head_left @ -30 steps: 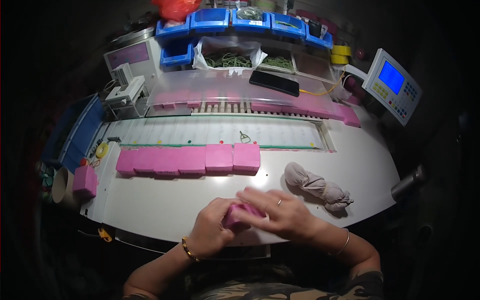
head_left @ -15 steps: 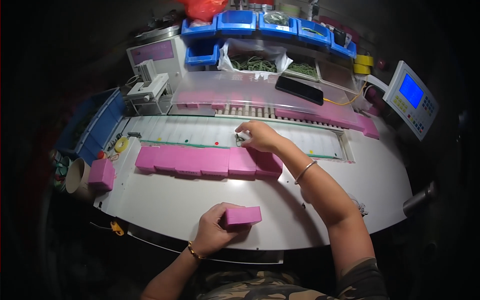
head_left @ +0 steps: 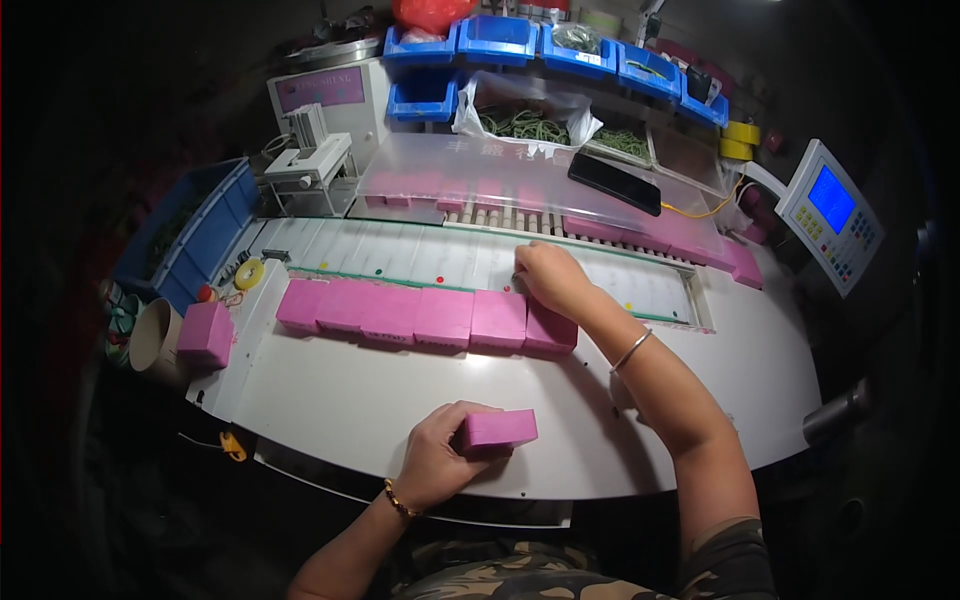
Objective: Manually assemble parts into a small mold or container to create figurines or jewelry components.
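My left hand (head_left: pixel 436 460) grips a small pink box (head_left: pixel 501 429) above the near edge of the white table, fingers wrapped round its left side. My right hand (head_left: pixel 552 276) reaches over a white slotted track (head_left: pixel 400 255) with colored dots along its near edge. Its fingers are curled together at the tips; whatever they pinch is too small or hidden to make out. Just in front of the track, several pink boxes (head_left: pixel 368 306) stand side by side in a row. The right hand is above the row's right end, partly covering the last box (head_left: pixel 549 332).
Behind the track, a black phone (head_left: pixel 614 183) lies on a clear cover (head_left: pixel 420 170) over rollers. Blue bins (head_left: pixel 497 38) and a white bag of green cords (head_left: pixel 526 124) stand farther back. A control panel (head_left: pixel 830 215) rises at right; a blue crate (head_left: pixel 190 235) and another pink box (head_left: pixel 205 335) are at left.
The right hand has shifted slightly right along the track and its fingers have closed in. A dark green loop seen at its fingertips no longer shows. The left hand keeps its box.
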`<action>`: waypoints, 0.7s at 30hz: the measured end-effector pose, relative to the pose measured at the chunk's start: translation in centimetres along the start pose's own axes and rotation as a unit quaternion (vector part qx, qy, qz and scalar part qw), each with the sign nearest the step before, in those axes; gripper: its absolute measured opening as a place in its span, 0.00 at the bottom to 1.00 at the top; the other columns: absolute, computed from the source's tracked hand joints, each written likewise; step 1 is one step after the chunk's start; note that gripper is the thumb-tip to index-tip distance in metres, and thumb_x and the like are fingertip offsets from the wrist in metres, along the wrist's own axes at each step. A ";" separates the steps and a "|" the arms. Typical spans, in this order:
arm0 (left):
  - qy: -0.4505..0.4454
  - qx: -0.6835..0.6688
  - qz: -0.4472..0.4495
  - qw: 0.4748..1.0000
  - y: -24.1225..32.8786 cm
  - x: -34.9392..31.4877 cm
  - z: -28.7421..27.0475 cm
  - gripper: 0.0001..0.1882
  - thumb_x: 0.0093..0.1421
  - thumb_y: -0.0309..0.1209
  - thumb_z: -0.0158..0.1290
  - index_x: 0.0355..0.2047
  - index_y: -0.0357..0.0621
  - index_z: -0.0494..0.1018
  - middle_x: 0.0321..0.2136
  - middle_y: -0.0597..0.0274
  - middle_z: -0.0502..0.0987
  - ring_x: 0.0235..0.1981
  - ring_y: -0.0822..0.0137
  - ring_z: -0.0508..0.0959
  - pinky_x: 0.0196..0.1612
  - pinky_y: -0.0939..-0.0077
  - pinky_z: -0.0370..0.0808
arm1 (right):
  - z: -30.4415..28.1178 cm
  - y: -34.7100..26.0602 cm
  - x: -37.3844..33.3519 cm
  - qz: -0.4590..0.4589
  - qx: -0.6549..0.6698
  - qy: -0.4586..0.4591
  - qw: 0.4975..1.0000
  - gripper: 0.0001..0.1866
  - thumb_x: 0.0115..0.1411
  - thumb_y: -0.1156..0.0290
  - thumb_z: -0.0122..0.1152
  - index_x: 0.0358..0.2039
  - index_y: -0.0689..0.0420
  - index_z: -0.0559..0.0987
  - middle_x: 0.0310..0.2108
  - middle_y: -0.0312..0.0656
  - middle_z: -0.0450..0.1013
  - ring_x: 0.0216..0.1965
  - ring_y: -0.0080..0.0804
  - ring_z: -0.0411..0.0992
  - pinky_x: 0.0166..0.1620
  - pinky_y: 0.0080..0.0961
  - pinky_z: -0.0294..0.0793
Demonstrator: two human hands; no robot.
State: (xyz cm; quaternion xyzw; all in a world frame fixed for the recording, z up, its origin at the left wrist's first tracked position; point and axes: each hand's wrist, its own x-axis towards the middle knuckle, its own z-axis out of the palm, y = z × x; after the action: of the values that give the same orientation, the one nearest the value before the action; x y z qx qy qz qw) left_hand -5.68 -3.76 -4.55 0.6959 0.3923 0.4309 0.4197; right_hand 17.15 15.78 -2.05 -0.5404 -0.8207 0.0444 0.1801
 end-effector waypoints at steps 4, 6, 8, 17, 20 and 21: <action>0.001 0.003 0.010 1.000 0.2 -0.1 0.2 0.18 0.47 0.30 0.69 0.39 0.43 0.77 0.34 0.58 0.80 0.35 0.62 0.81 0.41 0.72 0.78 | -2.4 3.6 -2.7 0.022 -0.047 0.050 0.997 0.04 0.53 0.77 0.54 0.28 0.62 0.77 0.31 0.56 0.76 0.37 0.55 0.75 0.42 0.45 0.73; 0.003 0.002 0.012 1.000 0.2 -0.1 0.2 0.19 0.47 0.30 0.69 0.39 0.44 0.77 0.34 0.58 0.80 0.35 0.62 0.81 0.41 0.72 0.78 | -4.5 4.0 -4.5 0.026 -0.051 0.078 0.995 0.03 0.54 0.77 0.56 0.28 0.62 0.77 0.31 0.54 0.76 0.36 0.54 0.74 0.41 0.44 0.73; 0.008 0.010 0.004 1.000 0.2 -0.3 0.0 0.19 0.47 0.31 0.69 0.40 0.43 0.77 0.34 0.57 0.80 0.35 0.62 0.81 0.41 0.71 0.78 | -6.6 3.6 -6.7 0.011 -0.047 0.095 0.994 0.03 0.55 0.77 0.61 0.28 0.62 0.76 0.29 0.51 0.74 0.33 0.50 0.74 0.38 0.37 0.74; 0.020 -0.055 -0.055 0.997 -0.5 0.0 1.2 0.23 0.49 0.27 0.67 0.47 0.41 0.76 0.38 0.55 0.81 0.38 0.64 0.81 0.43 0.71 0.78 | -9.7 -4.3 -17.4 0.060 0.118 -0.074 0.988 0.12 0.53 0.75 0.67 0.38 0.59 0.76 0.38 0.44 0.72 0.34 0.36 0.76 0.35 0.33 0.76; -0.004 -0.075 -0.068 0.995 0.3 0.1 1.2 0.23 0.51 0.26 0.66 0.49 0.39 0.75 0.40 0.55 0.81 0.40 0.66 0.81 0.45 0.72 0.77 | -8.4 -7.1 -19.5 0.024 0.156 -0.010 0.987 0.14 0.53 0.73 0.68 0.39 0.58 0.76 0.40 0.45 0.73 0.36 0.39 0.75 0.40 0.33 0.75; -0.018 -0.086 -0.074 0.993 0.5 0.0 1.1 0.24 0.53 0.26 0.65 0.50 0.38 0.74 0.41 0.55 0.81 0.42 0.67 0.80 0.46 0.72 0.77 | -7.9 -7.8 -20.0 0.009 0.169 0.017 0.985 0.15 0.53 0.72 0.69 0.40 0.58 0.76 0.41 0.45 0.73 0.38 0.40 0.75 0.41 0.33 0.75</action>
State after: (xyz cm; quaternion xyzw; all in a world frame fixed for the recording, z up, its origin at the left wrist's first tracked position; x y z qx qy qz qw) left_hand -4.51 -4.18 -4.37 0.6336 0.3966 0.4187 0.5158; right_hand 20.06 -6.47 2.43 -0.5101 -0.7933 0.1747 0.2828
